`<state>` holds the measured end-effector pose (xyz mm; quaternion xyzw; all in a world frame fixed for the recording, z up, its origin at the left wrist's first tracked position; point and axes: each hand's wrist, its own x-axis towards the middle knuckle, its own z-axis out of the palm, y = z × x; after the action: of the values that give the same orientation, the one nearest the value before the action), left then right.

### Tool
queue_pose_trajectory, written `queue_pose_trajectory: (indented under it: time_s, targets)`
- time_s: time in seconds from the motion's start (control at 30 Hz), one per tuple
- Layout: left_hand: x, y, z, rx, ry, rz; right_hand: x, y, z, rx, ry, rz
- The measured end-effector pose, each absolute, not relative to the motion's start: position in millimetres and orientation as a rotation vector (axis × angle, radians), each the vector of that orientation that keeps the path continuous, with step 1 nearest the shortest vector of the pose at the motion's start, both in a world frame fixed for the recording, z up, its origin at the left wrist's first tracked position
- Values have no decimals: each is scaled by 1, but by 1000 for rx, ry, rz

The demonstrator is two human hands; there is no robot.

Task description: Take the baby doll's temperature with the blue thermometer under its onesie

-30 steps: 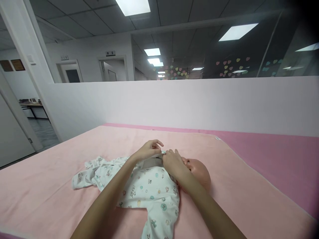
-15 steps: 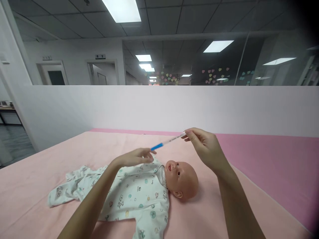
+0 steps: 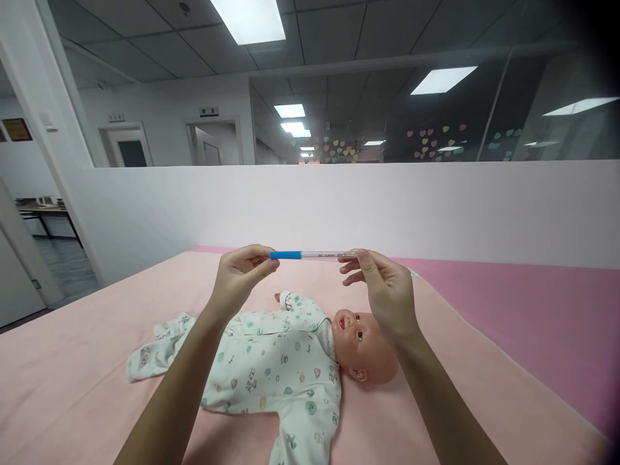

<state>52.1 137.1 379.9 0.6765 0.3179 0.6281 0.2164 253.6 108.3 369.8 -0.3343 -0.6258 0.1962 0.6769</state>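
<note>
Left hand (image 3: 236, 279) pinching blue end of clear stick (image 3: 310, 254), right hand (image 3: 391, 290) gripping its opposite end, stick level, apart from clothed doll (image 3: 285, 361), at its 12 o'clock, pink sheet (image 3: 87, 329) extending toward 9 o'clock, sheet edge (image 3: 507, 359) beyond doll's head (image 3: 363, 352) at 3 o'clock

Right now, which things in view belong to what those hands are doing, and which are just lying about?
Apparently in use:
thin clear tube with a blue end, held between left hand and right hand
bald baby doll in white patterned clothes, lying below

Just around:
brown rectangular wall plaque
pastel heart-shaped decorations
dark-legged table at far left
</note>
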Motion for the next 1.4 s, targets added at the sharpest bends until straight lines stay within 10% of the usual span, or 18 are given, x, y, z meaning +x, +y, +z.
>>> queue_pose_trajectory:
  time_s: [0.67, 0.9, 1.13, 1.4]
  targets:
    - [53, 130, 378, 1759, 831, 1855, 248, 103, 369, -762, -1476, 471]
    - [68, 143, 363, 1965, 876, 1551, 283, 71, 375, -921, -1491, 13]
    - [101, 176, 279, 2243, 993, 851, 313, -11, 285, -1369, -1512, 26]
    - [93, 178, 254, 2147, 1151, 1004, 297, -37, 177, -1794, -1569, -331]
